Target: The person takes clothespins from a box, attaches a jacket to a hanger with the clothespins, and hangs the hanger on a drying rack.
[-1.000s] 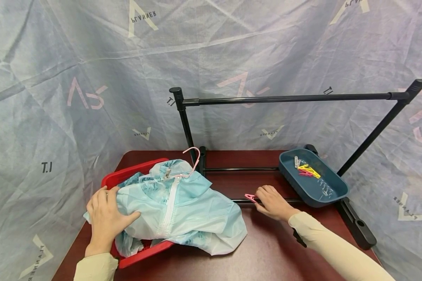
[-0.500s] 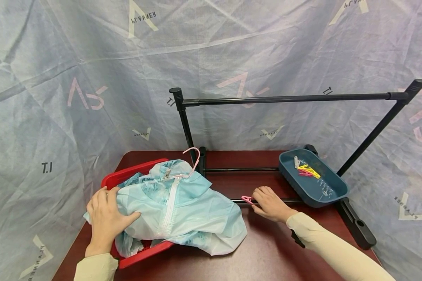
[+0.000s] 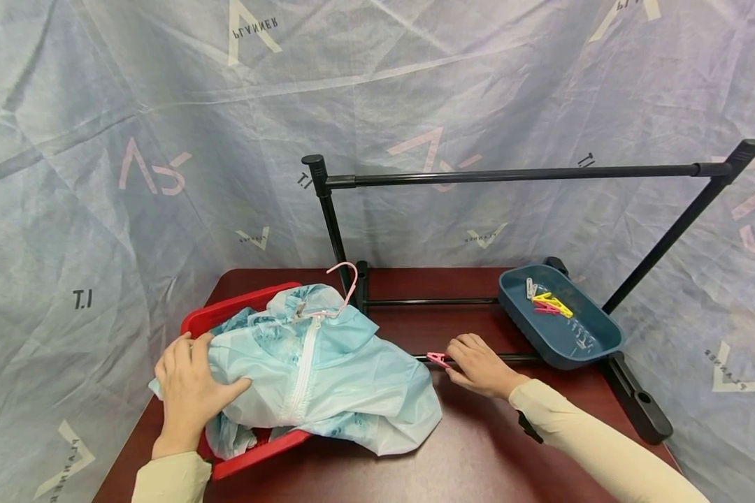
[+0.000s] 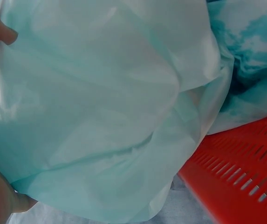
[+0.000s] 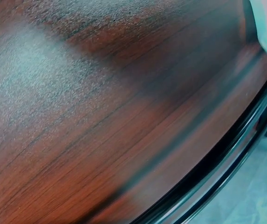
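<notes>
A light-blue zip jacket [image 3: 352, 377] on a pink hanger [image 3: 351, 283] lies over a red basket [image 3: 252, 461], its lower part spread onto the table. On the jacket's left side rests my left hand [image 3: 185, 388], fingers and thumb spread wide apart; the left wrist view shows the pale cloth [image 4: 100, 93] stretching between them. My right hand [image 3: 481, 367] pinches a pink clothespin [image 3: 438, 360] by one end, just right of the jacket and over the rack's lower front bar [image 3: 519, 358]. Neither the right hand nor the clothespin appears in the right wrist view.
A black rack with a high crossbar [image 3: 509, 175] stands on the dark red table [image 3: 453, 454]. On the right, a blue tub [image 3: 588, 342] holds several clothespins [image 3: 550, 304] in yellow, pink and white. Grey printed cloth hangs behind.
My right hand has moved a little to the left with the pink clothespin, bringing it closer to the jacket. The left hand and jacket have stayed in place.
</notes>
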`<state>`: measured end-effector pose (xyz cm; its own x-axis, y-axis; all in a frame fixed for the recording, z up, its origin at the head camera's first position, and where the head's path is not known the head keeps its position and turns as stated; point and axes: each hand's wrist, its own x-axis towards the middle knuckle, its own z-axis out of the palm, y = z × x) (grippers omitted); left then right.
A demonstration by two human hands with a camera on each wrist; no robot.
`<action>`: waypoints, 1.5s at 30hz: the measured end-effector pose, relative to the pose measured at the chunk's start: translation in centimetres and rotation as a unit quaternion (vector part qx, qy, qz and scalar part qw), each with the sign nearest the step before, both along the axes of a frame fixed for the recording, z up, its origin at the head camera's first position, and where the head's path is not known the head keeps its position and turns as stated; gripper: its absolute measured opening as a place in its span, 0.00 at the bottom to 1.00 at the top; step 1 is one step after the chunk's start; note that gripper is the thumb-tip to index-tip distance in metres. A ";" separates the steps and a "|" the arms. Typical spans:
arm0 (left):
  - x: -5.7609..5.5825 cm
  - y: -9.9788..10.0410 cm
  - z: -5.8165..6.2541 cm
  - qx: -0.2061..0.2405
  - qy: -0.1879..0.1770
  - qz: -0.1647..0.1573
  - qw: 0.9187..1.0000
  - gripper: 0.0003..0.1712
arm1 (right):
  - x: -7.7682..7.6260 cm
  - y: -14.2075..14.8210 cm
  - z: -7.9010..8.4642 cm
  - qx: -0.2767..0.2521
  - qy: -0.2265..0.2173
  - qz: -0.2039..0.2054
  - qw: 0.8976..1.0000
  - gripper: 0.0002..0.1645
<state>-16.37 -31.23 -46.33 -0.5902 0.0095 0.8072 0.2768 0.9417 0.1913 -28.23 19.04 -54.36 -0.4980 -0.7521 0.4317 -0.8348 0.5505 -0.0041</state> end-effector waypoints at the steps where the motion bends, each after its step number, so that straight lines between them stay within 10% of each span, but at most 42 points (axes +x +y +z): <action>1: 0.0 0.0 0.0 0.000 0.001 0.000 1.000 0.58 | 0.0 -0.1 0.0 -0.001 0.000 0.002 1.000 0.11; 45: 0.1 0.2 0.2 0.003 -0.001 0.002 1.000 0.58 | 0.5 -2.3 0.2 -0.033 0.028 0.049 0.998 0.11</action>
